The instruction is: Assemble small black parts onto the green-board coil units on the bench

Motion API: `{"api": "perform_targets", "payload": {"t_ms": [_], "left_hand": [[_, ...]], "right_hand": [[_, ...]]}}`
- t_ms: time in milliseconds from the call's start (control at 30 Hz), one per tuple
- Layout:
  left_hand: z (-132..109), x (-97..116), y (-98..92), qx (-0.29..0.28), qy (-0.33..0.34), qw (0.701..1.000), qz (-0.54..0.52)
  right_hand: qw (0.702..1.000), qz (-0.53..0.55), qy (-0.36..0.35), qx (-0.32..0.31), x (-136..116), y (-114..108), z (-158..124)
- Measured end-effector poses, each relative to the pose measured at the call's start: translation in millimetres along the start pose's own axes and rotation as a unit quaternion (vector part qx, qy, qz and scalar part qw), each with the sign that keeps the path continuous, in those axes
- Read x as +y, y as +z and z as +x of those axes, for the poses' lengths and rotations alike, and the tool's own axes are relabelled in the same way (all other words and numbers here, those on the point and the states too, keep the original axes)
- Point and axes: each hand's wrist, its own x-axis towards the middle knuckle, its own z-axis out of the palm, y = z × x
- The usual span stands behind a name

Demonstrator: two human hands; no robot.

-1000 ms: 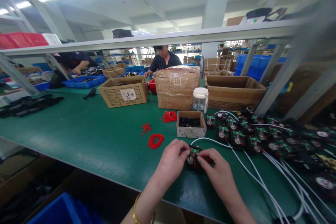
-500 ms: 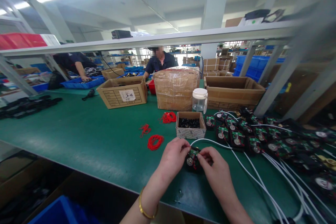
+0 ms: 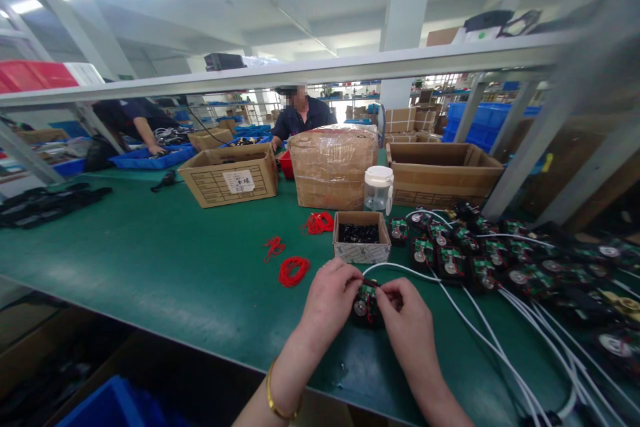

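A small black housing with a green circuit board (image 3: 367,302) lies on the green bench in front of me. It has a round silver part, thin red wires and a white cable (image 3: 395,266) at its top. My left hand (image 3: 334,293) pinches the upper left edge of this housing, thumb and finger pressed together. From the right, my right hand (image 3: 406,310) pinches its upper right edge. A dark strip or wire seems to run between the fingertips; its exact shape is hidden. Just beyond the hands sits a small carton (image 3: 362,252) of tiny black parts.
Red wire bundles (image 3: 294,271) lie left of the carton. Several similar circuit-board housings (image 3: 452,261) with white cables crowd the right side. Behind stand a clear jar (image 3: 379,197), a wrapped box (image 3: 333,170) and open cartons (image 3: 227,180). Across the bench sits a co-worker (image 3: 305,115).
Both hands keep their pinch on the housing, with only slight finger shifts. The whole view has moved a little.
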Motion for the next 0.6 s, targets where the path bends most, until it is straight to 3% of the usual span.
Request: {"api": "perform_targets", "payload": {"t_ms": [333,600], "left_hand": [[1.7,-5.2,1.9,0.007,-0.021,0.999,-0.049],[-1.4,-5.0,4.7,0.002,-0.075,0.993,-0.086]], "right_hand": [[0.999,0.005,-0.024,0.029,-0.6,2.3,-3.0],[0.999,0.045,0.013,0.011,5.8,3.9,-0.3]]}}
